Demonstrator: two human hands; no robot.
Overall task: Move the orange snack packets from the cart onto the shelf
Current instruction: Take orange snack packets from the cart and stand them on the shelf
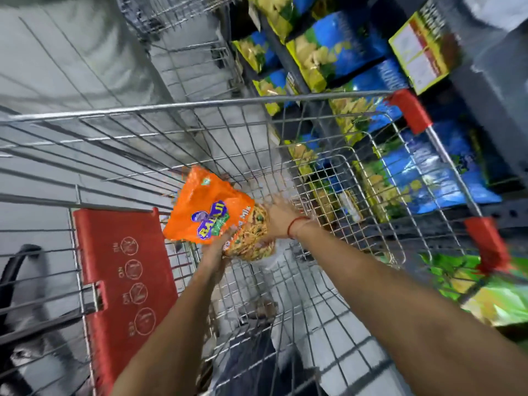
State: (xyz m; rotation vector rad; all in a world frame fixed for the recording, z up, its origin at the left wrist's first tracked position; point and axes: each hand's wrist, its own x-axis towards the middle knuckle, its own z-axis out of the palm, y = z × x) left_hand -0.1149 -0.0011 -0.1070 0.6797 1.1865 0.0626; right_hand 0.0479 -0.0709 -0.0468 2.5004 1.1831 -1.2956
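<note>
An orange snack packet with a purple logo and a picture of noodle mix is held up inside the wire cart. My left hand grips the packet's lower edge from underneath. My right hand, with a red thread around its wrist, presses against the packet's right side, fingers spread on it. The shelf stands to the right of the cart, full of snack bags. The cart's floor under the packet shows no other orange packets.
A red fold-down child seat flap sits at the cart's left. Red corner guards mark the cart's right rim. Blue-and-yellow chip bags fill the shelf, green bags lie lower right. Another wire cart stands beyond.
</note>
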